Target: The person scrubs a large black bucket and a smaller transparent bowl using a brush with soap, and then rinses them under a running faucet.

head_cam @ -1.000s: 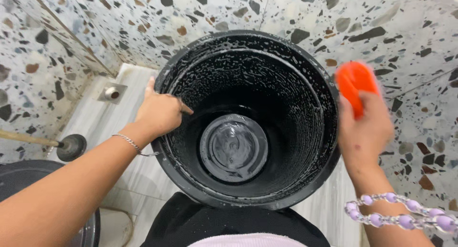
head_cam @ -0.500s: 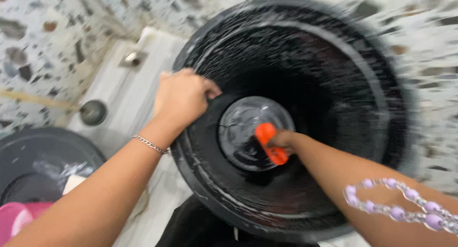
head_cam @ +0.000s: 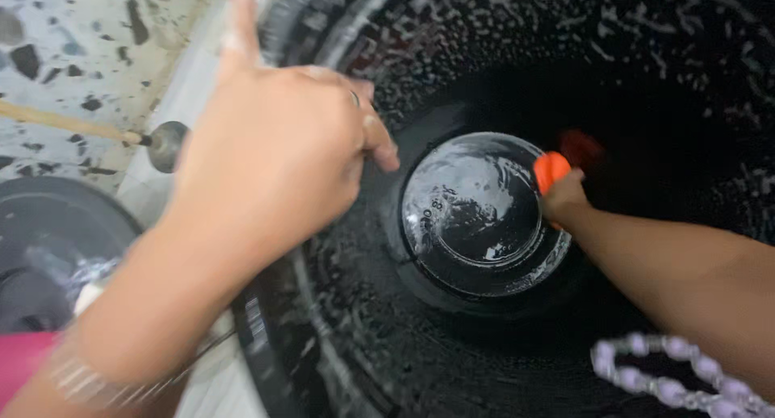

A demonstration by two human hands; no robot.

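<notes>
A big black plastic bucket (head_cam: 347, 361), wet and speckled with suds, fills most of the view. My left hand (head_cam: 282, 156) grips its near-left rim, fingers curled over the edge. My right hand (head_cam: 563, 200) reaches deep inside, shut on an orange scrubber (head_cam: 553, 169) that presses against the inner wall beside the round raised bottom (head_cam: 476, 216). A bead bracelet (head_cam: 678, 382) hangs by my right forearm and a thin chain bracelet (head_cam: 89, 378) circles my left wrist.
A terrazzo floor (head_cam: 73, 55) lies at the left. On it rests a wooden-handled tool with a metal head (head_cam: 165, 144). Another dark round tub (head_cam: 48, 248) sits at the lower left, with something pink (head_cam: 20, 361) beside it.
My right hand has gone from outside the rim down to the bucket's bottom with the scrubber. The view has closed in on the bucket; my left hand stays on the rim.
</notes>
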